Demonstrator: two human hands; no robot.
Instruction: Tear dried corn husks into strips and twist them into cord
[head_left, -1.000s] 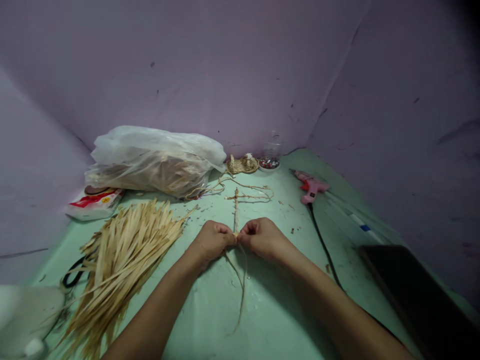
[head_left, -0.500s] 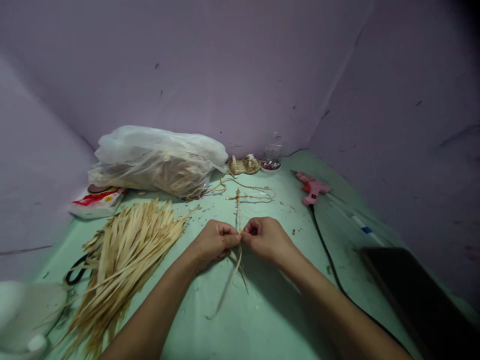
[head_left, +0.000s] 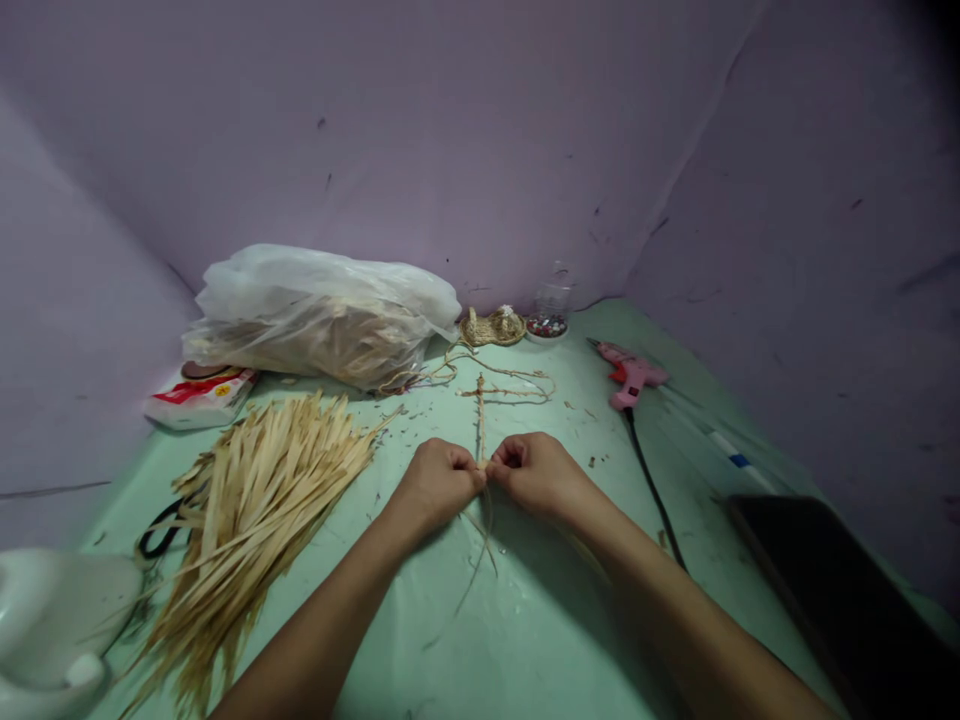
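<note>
In the middle of the green table, my left hand [head_left: 441,482] and my right hand [head_left: 536,470] meet at the near end of a thin braided cord [head_left: 481,415]. Thumb and forefinger of each hand are pinched on its strands, the fingertips almost touching. From the pinch the cord runs straight away from me, its far end lying across another length of twisted cord [head_left: 517,400] that loops back toward the bag. Loose strand ends [head_left: 480,560] trail below my fingers toward me. The exact crossing of the strands is hidden by my fingertips.
A bundle of dry straw-coloured strips [head_left: 262,510] lies left, over black-handled scissors [head_left: 157,535]. Behind stand a plastic bag [head_left: 322,320], a woven piece [head_left: 491,328] and a container of beads [head_left: 547,325]. A pink glue gun [head_left: 628,372] and a dark flat device [head_left: 832,590] lie right.
My hands stay pinched at the cord's near end. The loose strand ends beneath them have swung and lie differently. The whole view has shifted slightly.
</note>
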